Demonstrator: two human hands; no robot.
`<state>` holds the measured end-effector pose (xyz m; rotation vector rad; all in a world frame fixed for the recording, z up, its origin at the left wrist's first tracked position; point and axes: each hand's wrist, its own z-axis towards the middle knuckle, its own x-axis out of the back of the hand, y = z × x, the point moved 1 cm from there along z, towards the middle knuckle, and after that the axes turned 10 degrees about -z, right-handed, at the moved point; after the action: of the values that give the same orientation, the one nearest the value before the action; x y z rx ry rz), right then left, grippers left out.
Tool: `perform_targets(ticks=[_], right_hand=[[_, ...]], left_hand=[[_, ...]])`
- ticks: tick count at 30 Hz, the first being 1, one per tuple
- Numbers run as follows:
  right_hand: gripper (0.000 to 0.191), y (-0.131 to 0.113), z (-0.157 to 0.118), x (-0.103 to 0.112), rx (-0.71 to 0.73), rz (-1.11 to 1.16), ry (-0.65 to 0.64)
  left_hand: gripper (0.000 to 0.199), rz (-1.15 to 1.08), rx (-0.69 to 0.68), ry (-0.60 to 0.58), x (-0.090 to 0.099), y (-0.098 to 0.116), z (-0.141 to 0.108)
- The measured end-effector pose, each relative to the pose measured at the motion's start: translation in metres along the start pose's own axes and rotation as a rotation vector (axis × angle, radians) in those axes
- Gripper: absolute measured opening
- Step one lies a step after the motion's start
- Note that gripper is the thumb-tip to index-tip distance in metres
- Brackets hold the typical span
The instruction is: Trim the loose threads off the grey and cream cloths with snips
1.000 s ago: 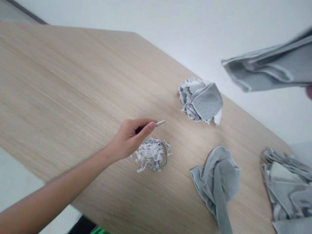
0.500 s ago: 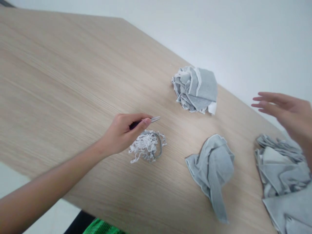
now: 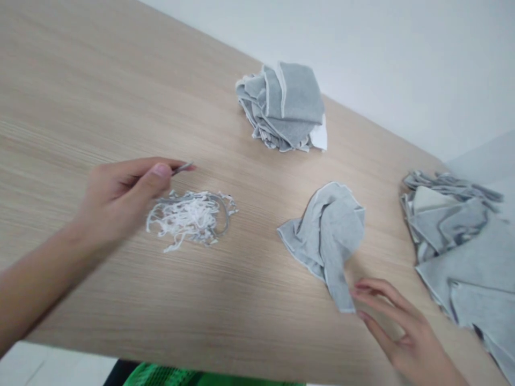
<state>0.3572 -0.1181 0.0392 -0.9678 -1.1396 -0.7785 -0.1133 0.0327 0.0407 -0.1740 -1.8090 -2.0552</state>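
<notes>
Right hand (image 3: 406, 329) has moved down to the cloth (image 3: 338, 230), fingers parted at its tail; contact cannot be told. Left hand (image 3: 120, 198) pinches a tool (image 3: 182, 168), tip exposed, presumably for use. Cloth lies apart on the table (image 3: 241, 300), likely for access.

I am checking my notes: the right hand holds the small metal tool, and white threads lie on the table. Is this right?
Not the right hand: the head view shows the left hand holding the small metal tool. The white threads do lie on the table.
</notes>
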Motion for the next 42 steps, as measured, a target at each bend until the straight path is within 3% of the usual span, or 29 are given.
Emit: perform_targets(ticks=[7, 11, 15, 19, 22, 24, 27, 32, 42], right_hand=[[0.037, 0.003, 0.012, -0.019, 0.178, 0.068, 0.083], [0.027, 0.009, 0.030, -0.016, 0.167, 0.236, 0.194], [0.021, 0.009, 0.049, -0.008, 0.068, 0.408, 0.343], [0.017, 0.006, 0.069, -0.010, 0.030, 0.664, 0.412], [0.012, 0.006, 0.079, -0.021, -0.033, 0.869, 0.426], [0.008, 0.007, 0.082, -0.030, -0.060, 0.972, 0.459], [0.004, 0.007, 0.081, -0.040, -0.103, 1.047, 0.484], [0.011, 0.002, 0.079, -0.046, -0.173, 1.116, 0.461], [0.006, -0.004, 0.077, -0.047, -0.203, 1.220, 0.406]], left_hand=[[0.062, -0.125, 0.083, -0.052, -0.012, 0.010, -0.001], [0.055, -0.101, -0.003, -0.114, -0.017, 0.018, -0.005], [0.045, 0.003, -0.184, -0.159, -0.027, 0.044, -0.017], [0.033, 0.007, -0.453, -0.383, -0.058, 0.085, -0.036], [0.029, -0.057, -0.545, -0.612, -0.089, 0.103, -0.049], [0.032, -0.071, -0.519, -0.701, -0.107, 0.104, -0.054], [0.036, -0.055, -0.369, -0.778, -0.129, 0.096, -0.054], [0.035, -0.091, -0.220, -0.870, -0.155, 0.088, -0.052], [0.031, -0.219, -0.289, -0.751, -0.188, 0.087, -0.060]])
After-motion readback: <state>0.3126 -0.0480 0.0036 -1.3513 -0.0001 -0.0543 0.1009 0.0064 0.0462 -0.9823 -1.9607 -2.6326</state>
